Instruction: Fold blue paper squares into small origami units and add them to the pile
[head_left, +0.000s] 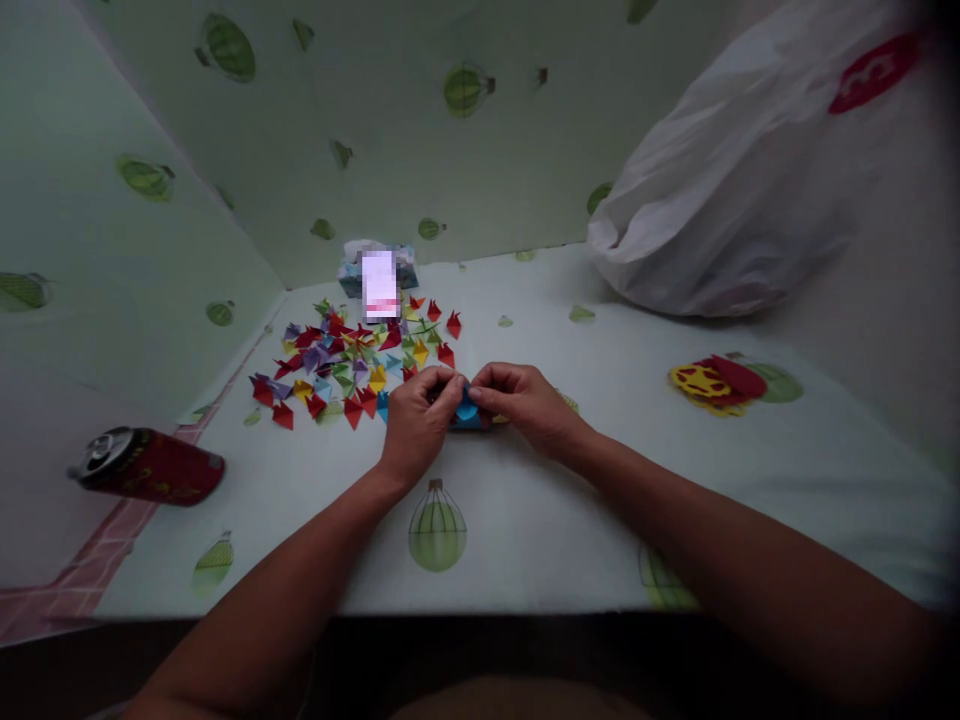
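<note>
Between my two hands is a small piece of blue folded paper (467, 408), pinched at its edges above the table. My left hand (420, 418) is closed, thumb and forefinger on the paper's left side. From the other side my right hand (529, 404) pinches it with thumb and fingertips. Under the paper lies something blue and flat (471, 424), mostly hidden by my hands. A spread of many-coloured folded paper cranes (352, 360), red, yellow, purple, green and blue, lies just beyond and left of my left hand.
Behind the cranes a lit phone (381, 284) leans on a tissue box (349, 274). At the left edge stands a red drink can (161, 468). Yellow and red cut-out shapes (712, 384) lie on the right of the table (555, 540). A white plastic bag (720, 200) fills the back right.
</note>
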